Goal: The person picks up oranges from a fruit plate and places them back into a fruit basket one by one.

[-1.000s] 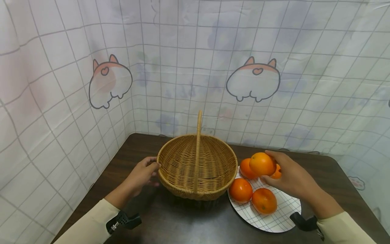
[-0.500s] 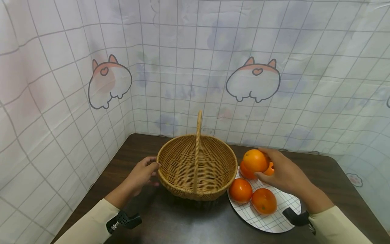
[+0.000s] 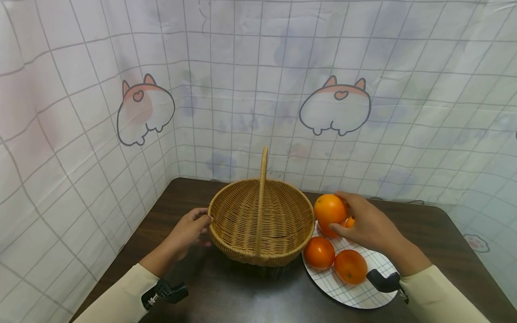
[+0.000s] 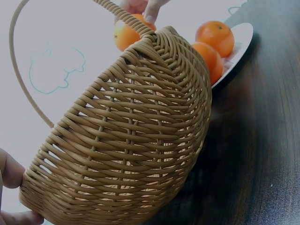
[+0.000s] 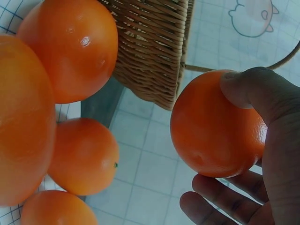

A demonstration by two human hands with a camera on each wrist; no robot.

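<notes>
My right hand [image 3: 365,224] grips an orange [image 3: 330,208] [image 5: 215,126] lifted above the white checked plate [image 3: 363,291], just right of the basket's rim. Several more oranges lie on that plate, two at its front [image 3: 319,252] [image 3: 349,266]. The empty wicker basket [image 3: 261,220] [image 4: 126,140] with its tall handle [image 3: 262,179] stands in the middle of the dark table. My left hand [image 3: 190,229] holds the basket's left rim, its fingertips [image 4: 14,218] against the weave.
The dark wooden table [image 3: 226,296] is closed in at the back and left by a checked cloth wall [image 3: 81,112] with cartoon prints. Its right edge [image 3: 476,251] lies beyond the plate.
My right hand has carried the orange up and to the left, from over the plate's far side to right beside the basket's rim. The left hand and basket have stayed still.
</notes>
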